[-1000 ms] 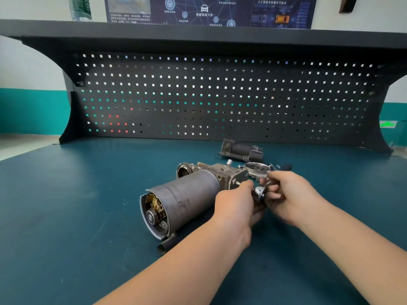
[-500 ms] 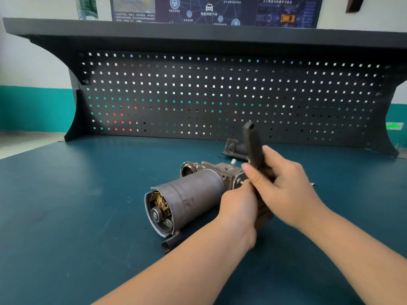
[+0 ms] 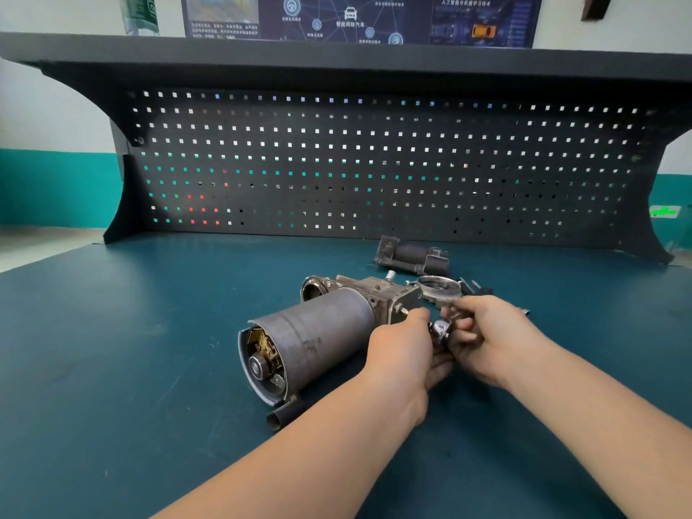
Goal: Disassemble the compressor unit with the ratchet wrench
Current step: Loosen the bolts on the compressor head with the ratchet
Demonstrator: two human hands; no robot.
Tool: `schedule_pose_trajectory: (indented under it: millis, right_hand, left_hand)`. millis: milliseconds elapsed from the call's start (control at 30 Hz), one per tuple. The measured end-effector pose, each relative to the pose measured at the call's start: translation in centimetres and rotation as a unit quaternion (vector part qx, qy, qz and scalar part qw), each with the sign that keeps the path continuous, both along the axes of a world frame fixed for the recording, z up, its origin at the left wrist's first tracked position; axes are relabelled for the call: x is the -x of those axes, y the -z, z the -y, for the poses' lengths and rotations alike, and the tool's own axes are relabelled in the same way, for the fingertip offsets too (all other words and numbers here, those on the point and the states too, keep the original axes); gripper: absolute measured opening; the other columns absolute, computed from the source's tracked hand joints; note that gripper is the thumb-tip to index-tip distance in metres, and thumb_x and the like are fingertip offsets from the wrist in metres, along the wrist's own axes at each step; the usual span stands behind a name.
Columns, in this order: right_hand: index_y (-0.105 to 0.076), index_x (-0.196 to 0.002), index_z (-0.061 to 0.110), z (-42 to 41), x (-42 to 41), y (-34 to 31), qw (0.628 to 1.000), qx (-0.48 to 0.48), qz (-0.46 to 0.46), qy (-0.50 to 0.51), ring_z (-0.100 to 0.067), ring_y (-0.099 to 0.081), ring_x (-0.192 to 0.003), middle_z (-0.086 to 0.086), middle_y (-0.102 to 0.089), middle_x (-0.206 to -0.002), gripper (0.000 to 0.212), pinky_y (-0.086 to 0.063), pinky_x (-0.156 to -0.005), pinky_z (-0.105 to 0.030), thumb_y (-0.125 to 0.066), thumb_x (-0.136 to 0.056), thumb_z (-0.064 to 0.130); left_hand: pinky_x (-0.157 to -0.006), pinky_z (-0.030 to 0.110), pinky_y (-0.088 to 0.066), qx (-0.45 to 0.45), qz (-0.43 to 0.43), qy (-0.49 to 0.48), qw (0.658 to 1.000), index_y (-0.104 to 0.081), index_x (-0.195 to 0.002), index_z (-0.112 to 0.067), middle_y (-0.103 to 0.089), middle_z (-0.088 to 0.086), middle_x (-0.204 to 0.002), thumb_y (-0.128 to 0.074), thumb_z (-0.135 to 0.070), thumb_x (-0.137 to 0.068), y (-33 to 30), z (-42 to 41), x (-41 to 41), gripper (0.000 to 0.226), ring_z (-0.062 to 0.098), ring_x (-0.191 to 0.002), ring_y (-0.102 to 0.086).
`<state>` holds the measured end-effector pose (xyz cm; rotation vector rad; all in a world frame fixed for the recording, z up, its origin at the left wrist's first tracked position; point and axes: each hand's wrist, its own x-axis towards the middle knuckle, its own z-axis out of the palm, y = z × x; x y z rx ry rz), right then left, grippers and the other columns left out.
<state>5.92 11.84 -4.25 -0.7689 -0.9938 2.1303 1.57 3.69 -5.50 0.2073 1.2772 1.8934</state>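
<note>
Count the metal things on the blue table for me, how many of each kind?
Big grey cylinder compressor unit: 1
Small dark metal part by the pegboard: 1
Round silver metal ring: 1
Shiny chrome ratchet wrench held in the hands: 1
Total: 4

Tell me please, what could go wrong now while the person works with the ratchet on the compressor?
1. The compressor unit lies on its round side, unclamped; wrench force might roll it.
2. The left hand sits right beside the ratchet wrench held by the right hand; a slip could pinch fingers.
3. Loose parts, like the metal ring, lie close behind and could get knocked.
</note>
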Motion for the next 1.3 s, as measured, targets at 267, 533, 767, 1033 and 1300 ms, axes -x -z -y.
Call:
schedule_pose_trajectory:
  millis: [267,533,767,1033,1300]
  right_hand:
    - [-0.053,-0.075,0.024,1.2,-1.0,-1.0,0.844,-0.530,0.016,0.074,-0.005,-0.045,-0.042,-0.001,-0.059,-0.060,0.020,-0.036,-0.043,-0.016,-0.054,-0.094,0.019]
    - [-0.054,-0.081,0.019,2.2,-1.4,-0.7,0.740,-0.669,0.033,0.066,-0.016,-0.054,-0.057,-0.003,-0.058,-0.064,0.012,-0.047,-0.057,-0.030,-0.058,-0.092,0.024]
    - [-0.045,-0.076,0.010,0.0,-0.2,-0.8,0.988,-0.147,0.016,0.040,-0.002,-0.032,-0.027,-0.008,-0.052,-0.059,0.022,-0.022,-0.026,-0.013,-0.047,-0.097,0.011]
    - [-0.043,-0.075,0.009,0.0,0.1,-0.4,0.996,-0.077,-0.031,0.027,-0.002,-0.027,-0.025,-0.007,-0.049,-0.061,0.023,-0.018,-0.025,-0.011,-0.044,-0.098,0.011]
    - [-0.051,-0.077,0.021,2.2,-1.3,-0.6,0.716,-0.695,0.006,0.070,-0.006,-0.049,-0.055,0.003,-0.056,-0.063,0.015,-0.040,-0.055,-0.019,-0.057,-0.088,0.029]
  left_hand:
    - [-0.061,0.024,-0.056,0.004,-0.021,0.030,0.999,-0.065,-0.093,-0.004,-0.069,0.015,-0.083,-0.051,-0.024,-0.092,-0.2,0.3,-0.3,0.025,0.021,-0.065,-0.066]
    - [-0.077,0.037,-0.058,-0.022,-0.009,0.034,0.999,-0.069,-0.098,-0.008,-0.073,0.011,-0.089,-0.051,-0.028,-0.094,-0.3,0.4,-0.1,0.027,0.024,-0.080,-0.071]
    - [-0.049,0.022,-0.054,-0.004,-0.007,0.020,1.000,-0.064,-0.089,-0.003,-0.068,0.015,-0.077,-0.050,-0.021,-0.094,-0.3,0.3,-0.2,0.024,0.019,-0.060,-0.065]
    - [-0.048,0.020,-0.054,0.007,-0.008,0.010,1.000,-0.064,-0.092,-0.003,-0.068,0.015,-0.078,-0.050,-0.021,-0.093,-0.2,0.2,-0.2,0.023,0.019,-0.060,-0.065]
    - [-0.078,0.033,-0.055,-0.019,-0.027,0.039,0.999,-0.068,-0.097,-0.013,-0.072,0.008,-0.091,-0.049,-0.033,-0.095,-0.3,0.6,-0.2,0.028,0.021,-0.079,-0.067]
